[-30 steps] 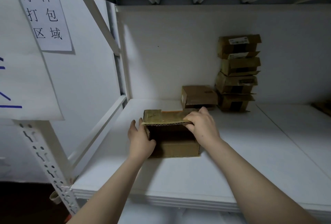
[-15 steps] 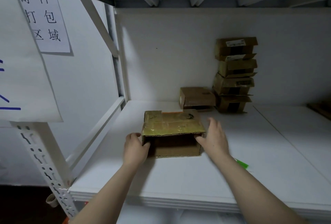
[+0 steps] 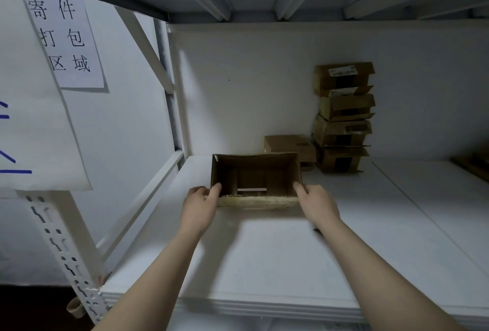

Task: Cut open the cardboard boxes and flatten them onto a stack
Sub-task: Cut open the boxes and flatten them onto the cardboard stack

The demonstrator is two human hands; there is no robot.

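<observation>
A small brown cardboard box (image 3: 255,172) stands on the white shelf (image 3: 264,251) with its open side towards me, so I look into its dark inside. Its near flap lies folded down at the front. My left hand (image 3: 199,205) grips the box's near left corner, thumb inside the wall. My right hand (image 3: 316,203) grips the near right corner the same way. A dark thin object (image 3: 317,232) peeks out behind my right forearm; what it is cannot be told.
A stack of several opened brown boxes (image 3: 342,116) stands against the back wall at the right, with one lower box (image 3: 289,145) beside it. More cardboard (image 3: 473,166) lies at the far right edge. A white rack post (image 3: 66,251) and paper signs (image 3: 63,39) are at the left.
The box has been turned so its open side faces me; the taped top flap seen earlier now lies down at the front. Both hands moved to the near corners.
</observation>
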